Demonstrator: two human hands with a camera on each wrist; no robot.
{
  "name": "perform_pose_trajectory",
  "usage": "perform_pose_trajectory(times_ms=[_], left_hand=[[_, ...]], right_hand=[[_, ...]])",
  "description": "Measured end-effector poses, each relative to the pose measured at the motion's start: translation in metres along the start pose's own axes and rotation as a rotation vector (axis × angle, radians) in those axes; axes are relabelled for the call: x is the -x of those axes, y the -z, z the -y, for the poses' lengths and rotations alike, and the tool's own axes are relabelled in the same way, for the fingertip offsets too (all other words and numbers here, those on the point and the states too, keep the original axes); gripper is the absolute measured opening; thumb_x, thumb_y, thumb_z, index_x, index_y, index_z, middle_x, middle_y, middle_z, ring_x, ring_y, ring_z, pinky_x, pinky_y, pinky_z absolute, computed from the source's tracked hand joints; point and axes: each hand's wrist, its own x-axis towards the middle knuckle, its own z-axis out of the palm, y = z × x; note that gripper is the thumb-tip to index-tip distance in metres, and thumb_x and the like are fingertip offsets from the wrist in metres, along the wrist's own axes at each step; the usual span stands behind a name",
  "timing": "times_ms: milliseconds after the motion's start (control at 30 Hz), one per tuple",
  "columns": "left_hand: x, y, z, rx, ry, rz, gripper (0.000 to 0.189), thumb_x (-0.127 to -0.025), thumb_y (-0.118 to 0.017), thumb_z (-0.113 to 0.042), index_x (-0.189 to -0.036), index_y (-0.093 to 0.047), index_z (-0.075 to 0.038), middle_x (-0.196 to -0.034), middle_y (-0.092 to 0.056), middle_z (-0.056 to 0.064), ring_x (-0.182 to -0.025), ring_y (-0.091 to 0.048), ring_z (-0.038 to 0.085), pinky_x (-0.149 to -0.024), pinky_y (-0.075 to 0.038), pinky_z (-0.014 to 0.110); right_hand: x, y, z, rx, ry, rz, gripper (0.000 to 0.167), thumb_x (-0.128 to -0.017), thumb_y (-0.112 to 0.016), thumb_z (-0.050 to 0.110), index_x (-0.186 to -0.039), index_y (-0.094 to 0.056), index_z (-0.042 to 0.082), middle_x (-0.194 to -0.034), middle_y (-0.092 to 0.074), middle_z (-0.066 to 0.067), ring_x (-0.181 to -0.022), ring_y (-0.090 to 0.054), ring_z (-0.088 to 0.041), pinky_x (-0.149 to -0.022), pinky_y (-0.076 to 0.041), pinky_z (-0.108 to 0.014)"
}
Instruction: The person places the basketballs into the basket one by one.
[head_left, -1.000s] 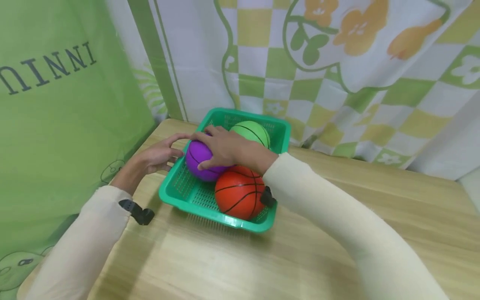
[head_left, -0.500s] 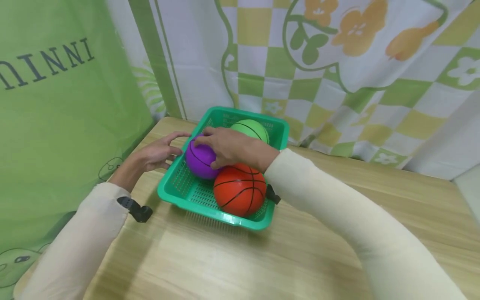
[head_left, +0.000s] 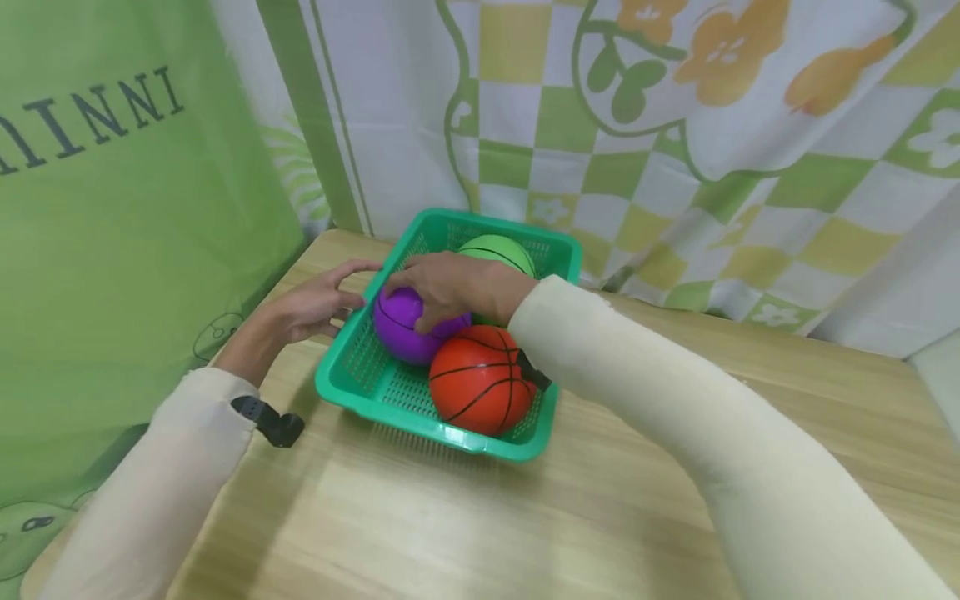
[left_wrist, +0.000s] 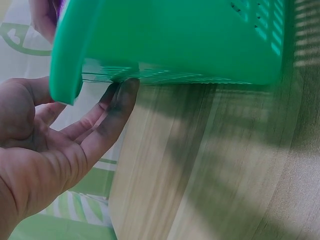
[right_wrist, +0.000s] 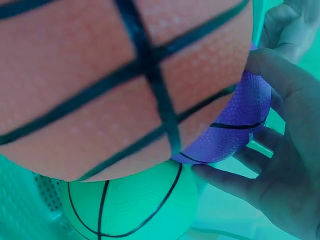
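In the head view a green plastic basket (head_left: 420,427) holds three small basketballs. The purple ball (head_left: 416,340) lies at its left, the red-orange ball (head_left: 480,385) nearest the front, the green ball (head_left: 501,248) at the back, partly covered. From above, my right hand (head_left: 461,287) grips the purple ball, its fingers bent over the top. The right wrist view shows thumb and fingers around that ball's side. My left hand (head_left: 318,304) holds the basket's left rim; in the left wrist view its fingers (left_wrist: 112,122) lie under the rim against the outer wall.
The basket stands on a wooden table (head_left: 637,500) near its back left corner. Behind hangs a checked, flowered curtain (head_left: 600,158), and a green cloth (head_left: 150,250) hangs along the left side.
My right hand's fingers have drawn in over the purple ball, which has turned slightly. The left hand stays at the rim, and the basket has hardly moved.
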Motion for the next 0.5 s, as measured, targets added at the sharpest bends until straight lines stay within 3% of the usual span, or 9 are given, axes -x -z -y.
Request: perform_pose_trajectory(times_ms=[233,500], left_hand=[[0.0035,-0.0042,0.0025,0.016,0.0,0.012,0.068,-0.101,-0.042,0.001,-0.159,-0.02,-0.026,-0.1,-0.059,0.017,-0.09,-0.065,0.026,-0.077,-0.058,0.043],[0.0012,-0.0007,0.0,0.001,-0.011,0.003,0.067,-0.102,-0.041,0.001,-0.159,-0.018,-0.023,-0.106,-0.061,0.017,-0.092,-0.066,0.026,-0.075,-0.059,0.041]], right_hand=[[0.0011,-0.0058,-0.0001,-0.014,0.006,0.016,0.07,-0.089,-0.075,0.034,-0.152,-0.043,0.031,-0.134,-0.05,-0.006,-0.117,-0.051,-0.021,-0.093,-0.048,-0.035],[-0.0064,-0.0009,0.004,0.039,-0.015,-0.002,0.071,-0.088,-0.076,0.041,-0.151,-0.043,0.032,-0.151,-0.037,-0.011,-0.124,-0.05,-0.029,-0.094,-0.05,-0.04]])
